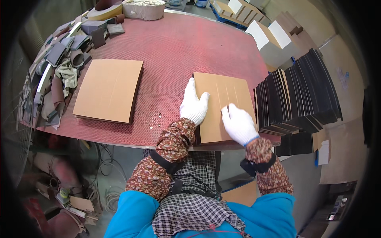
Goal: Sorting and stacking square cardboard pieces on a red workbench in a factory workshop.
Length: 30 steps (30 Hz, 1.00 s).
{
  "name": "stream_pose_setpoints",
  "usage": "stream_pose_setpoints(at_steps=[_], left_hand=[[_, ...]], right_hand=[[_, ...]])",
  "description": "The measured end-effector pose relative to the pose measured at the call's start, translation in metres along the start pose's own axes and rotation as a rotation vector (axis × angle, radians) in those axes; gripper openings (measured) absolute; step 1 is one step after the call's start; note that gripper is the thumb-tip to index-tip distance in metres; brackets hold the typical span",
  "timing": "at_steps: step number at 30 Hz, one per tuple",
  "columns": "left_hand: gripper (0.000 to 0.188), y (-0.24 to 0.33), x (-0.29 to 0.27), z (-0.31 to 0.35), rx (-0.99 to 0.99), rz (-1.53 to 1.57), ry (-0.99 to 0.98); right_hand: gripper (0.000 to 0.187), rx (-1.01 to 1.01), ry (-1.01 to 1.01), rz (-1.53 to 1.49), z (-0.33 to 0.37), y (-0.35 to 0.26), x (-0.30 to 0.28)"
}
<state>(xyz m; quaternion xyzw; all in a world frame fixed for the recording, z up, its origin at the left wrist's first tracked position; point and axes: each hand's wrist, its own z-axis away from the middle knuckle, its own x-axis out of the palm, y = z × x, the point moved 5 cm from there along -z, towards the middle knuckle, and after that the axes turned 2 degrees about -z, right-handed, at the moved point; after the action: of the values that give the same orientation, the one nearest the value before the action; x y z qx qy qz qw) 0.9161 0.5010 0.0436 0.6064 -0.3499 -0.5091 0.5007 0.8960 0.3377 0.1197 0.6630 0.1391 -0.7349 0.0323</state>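
One stack of rectangular, light-brown cardboard sheets with dark sides [214, 129] lies at the near edge of the broad red counter with a mesh-like texture [170, 49], directly before the person. Thin, straight, roughly parallel lines [227, 89] mark its top sheet. Of the two hands, both in white knitted gloves, the left hand [194, 104] rests unclenched along the stack's left edge, thumb spread from the fingers. The right hand [239, 123] touches the top sheet just below the lines, its fingers bent; whether it grasps anything small cannot be told. Brown floral sleeves [156, 172] cover the forearms. To the left, well apart, lies a second rectangular light-brown stack [105, 91]; small pale fragments [159, 117] are scattered between the two. Beyond it, along the counter's left rim, are heaped grey and brown scraps [77, 41] and a crumpled pale cloth [67, 75]. Just beside the counter's right edge stands a long row of thin black sheets [299, 91], with white-faced angular pieces [279, 33] behind it.
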Motion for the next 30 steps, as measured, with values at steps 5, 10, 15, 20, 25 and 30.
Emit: stream_pose_setpoints(at_steps=[5,10,15,20,25,30], left_hand=[[0.079,-0.002,-0.002,-0.001,0.023,-0.005,0.001],[0.067,-0.011,-0.002,0.025,0.101,-0.003,0.038],[0.063,-0.004,-0.010,0.072,0.055,-0.200,-0.038],[0.052,0.000,-0.022,0.088,-0.002,-0.063,-0.089],[0.049,-0.026,-0.045,0.086,0.064,-0.016,0.021],[0.045,-0.020,-0.073,0.097,0.007,0.091,0.040]], right_hand=[[0.032,0.003,-0.098,0.009,0.067,0.000,-0.007],[0.023,-0.106,0.104,0.111,0.090,0.032,-0.011],[0.028,0.159,0.483,-0.095,0.080,0.094,-0.007],[0.033,0.274,0.403,-0.222,0.077,0.102,0.001],[0.037,0.328,0.359,-0.407,0.105,0.070,0.007],[0.031,0.272,0.409,-0.673,0.128,0.036,0.015]])
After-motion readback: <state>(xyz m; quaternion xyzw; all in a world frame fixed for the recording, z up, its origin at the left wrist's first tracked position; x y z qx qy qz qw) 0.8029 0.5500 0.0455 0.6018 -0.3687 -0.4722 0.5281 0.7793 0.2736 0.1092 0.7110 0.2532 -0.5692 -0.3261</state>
